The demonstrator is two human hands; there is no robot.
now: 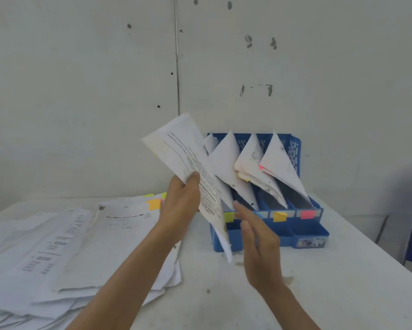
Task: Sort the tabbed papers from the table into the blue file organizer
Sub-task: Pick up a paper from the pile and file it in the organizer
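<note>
We pinch a tabbed paper (183, 148) in our left hand (181, 203) near the blue file organizer (295, 148), our right hand (257, 241) open beside it; its slots hold filed papers (226, 160) already; a big pile (86, 246) waits at left.

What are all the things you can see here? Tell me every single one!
held papers: one small bundle, white with print, in the air in front of the organizer
paper pile: one spread stack, white, on the left of the table, with orange and green tabs at its far edge
file organizer: one, blue, on the table by the wall
filed papers: several leaning bundles, white, in the organizer's slots
slot labels: at least three showing, yellow-green, orange and pink, on the organizer's front
table: one, white, under everything
wall: one, off-white and marked, behind the table
left hand: one, grips the held papers
right hand: one, fingers straight and empty, beside the bundle's lower edge
</note>
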